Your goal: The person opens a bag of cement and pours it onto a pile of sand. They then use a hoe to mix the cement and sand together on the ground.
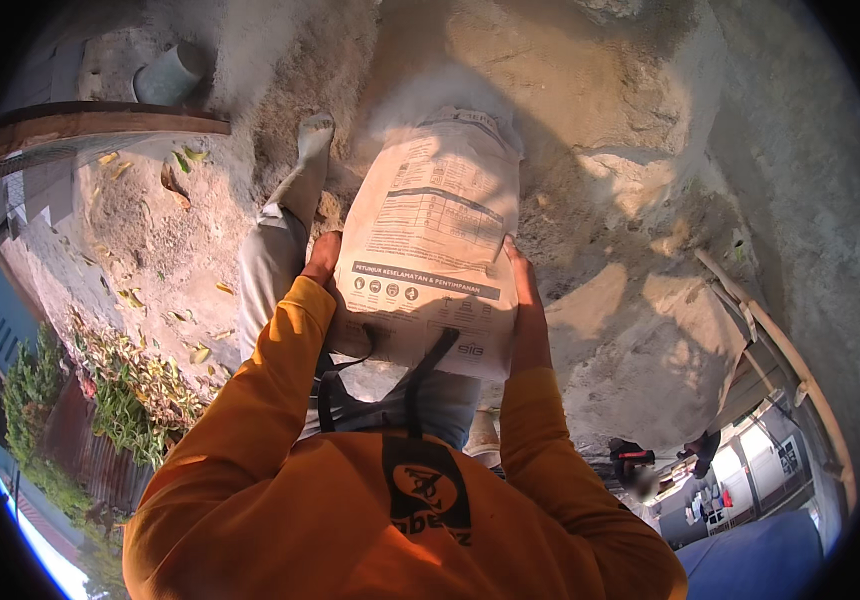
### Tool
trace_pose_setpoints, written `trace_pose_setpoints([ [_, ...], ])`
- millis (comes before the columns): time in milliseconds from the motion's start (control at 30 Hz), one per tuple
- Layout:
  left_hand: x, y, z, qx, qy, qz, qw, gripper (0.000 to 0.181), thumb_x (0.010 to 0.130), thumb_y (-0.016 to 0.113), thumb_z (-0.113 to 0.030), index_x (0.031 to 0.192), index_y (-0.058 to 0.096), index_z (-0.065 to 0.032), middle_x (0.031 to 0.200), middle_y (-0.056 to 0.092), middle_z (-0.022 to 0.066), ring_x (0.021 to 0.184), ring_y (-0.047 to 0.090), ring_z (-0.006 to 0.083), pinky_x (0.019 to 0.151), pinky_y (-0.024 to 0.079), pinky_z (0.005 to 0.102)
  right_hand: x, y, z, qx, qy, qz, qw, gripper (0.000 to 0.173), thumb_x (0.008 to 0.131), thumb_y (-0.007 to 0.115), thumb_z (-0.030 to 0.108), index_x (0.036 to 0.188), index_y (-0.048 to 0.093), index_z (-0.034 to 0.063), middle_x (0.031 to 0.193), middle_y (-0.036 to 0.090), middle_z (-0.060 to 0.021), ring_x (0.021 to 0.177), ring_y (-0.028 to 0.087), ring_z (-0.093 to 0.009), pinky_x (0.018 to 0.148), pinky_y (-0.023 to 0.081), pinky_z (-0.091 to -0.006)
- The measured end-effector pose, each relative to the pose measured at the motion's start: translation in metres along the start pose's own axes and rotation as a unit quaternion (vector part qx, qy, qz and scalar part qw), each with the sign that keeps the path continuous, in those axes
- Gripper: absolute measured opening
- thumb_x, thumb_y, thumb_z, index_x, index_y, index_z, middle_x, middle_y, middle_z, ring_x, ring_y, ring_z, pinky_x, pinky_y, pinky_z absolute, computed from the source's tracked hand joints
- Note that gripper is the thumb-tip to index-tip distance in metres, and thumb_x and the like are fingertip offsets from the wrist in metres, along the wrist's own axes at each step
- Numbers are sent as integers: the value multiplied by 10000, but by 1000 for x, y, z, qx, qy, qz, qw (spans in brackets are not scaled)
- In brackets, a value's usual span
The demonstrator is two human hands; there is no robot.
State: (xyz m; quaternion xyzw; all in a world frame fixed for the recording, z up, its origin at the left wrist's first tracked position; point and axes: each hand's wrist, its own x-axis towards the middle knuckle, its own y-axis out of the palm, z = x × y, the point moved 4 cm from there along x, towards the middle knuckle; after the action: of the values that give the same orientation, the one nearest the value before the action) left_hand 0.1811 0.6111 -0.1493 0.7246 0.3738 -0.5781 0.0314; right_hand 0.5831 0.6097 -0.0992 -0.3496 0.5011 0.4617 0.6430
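Between my two hands is a large paper cement sack (434, 232), its printed face turned up towards me. My left hand (322, 256) grips its left edge. On the opposite edge, my right hand (524, 289) presses with the thumb over the printed face. The sack's far end tilts down to the ground, where pale dust (437, 90) billows around it and blurs that end. Whether the far end is torn cannot be made out. My dust-coated left foot (316, 129) stands just left of the sack.
Sandy ground and powder heaps (625, 172) spread ahead and to the right. Upper left are a grey bucket (170, 73) and a timber plank (107, 121). Bamboo poles (782, 345) run along the right. A person (632, 465) is at lower right. Leaves and plants (126, 405) lie left.
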Motion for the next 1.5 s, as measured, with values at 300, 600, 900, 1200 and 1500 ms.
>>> trace_pose_setpoints([
  [300, -10, 5, 12, 6, 31, -34, 999, 364, 892, 465, -256, 908, 680, 37, 928, 659, 287, 898, 651, 410, 762, 502, 459, 37, -42, -22, -299, 11, -101, 949, 525, 922, 600, 475, 1058, 687, -25, 938, 704, -122, 741, 665, -190, 661, 520, -336],
  [600, -24, -11, -10, 79, 90, -80, 990, 295, 886, 490, -223, 874, 681, 0, 872, 670, 244, 840, 661, 387, 744, 524, 459, 12, -25, 6, -378, -85, -112, 915, 599, 894, 609, 498, 976, 670, -93, 802, 675, -226, 735, 662, -280, 642, 484, -416],
  [900, -29, -3, 3, 62, 83, -99, 990, 288, 902, 447, -176, 977, 676, -18, 942, 677, 235, 889, 659, 397, 797, 526, 457, -34, 2, 35, -429, -114, -138, 886, 571, 918, 549, 488, 1016, 668, -61, 919, 656, -310, 900, 647, -432, 774, 499, -450],
  [1200, -27, 5, 16, 78, 94, -120, 985, 251, 882, 465, -139, 926, 679, -16, 852, 679, 220, 785, 670, 357, 676, 534, 427, -17, -21, 6, -244, 7, -105, 964, 531, 885, 594, 422, 1104, 612, -62, 1005, 670, -248, 927, 673, -351, 790, 522, -408],
  [1500, -45, 7, 2, 83, 183, -348, 915, 231, 892, 460, -99, 985, 668, -57, 971, 671, 208, 900, 651, 355, 763, 524, 435, -18, -5, 22, -522, -191, -53, 830, 517, 869, 599, 401, 1031, 633, -89, 1010, 650, -294, 1048, 614, -364, 891, 461, -389],
])
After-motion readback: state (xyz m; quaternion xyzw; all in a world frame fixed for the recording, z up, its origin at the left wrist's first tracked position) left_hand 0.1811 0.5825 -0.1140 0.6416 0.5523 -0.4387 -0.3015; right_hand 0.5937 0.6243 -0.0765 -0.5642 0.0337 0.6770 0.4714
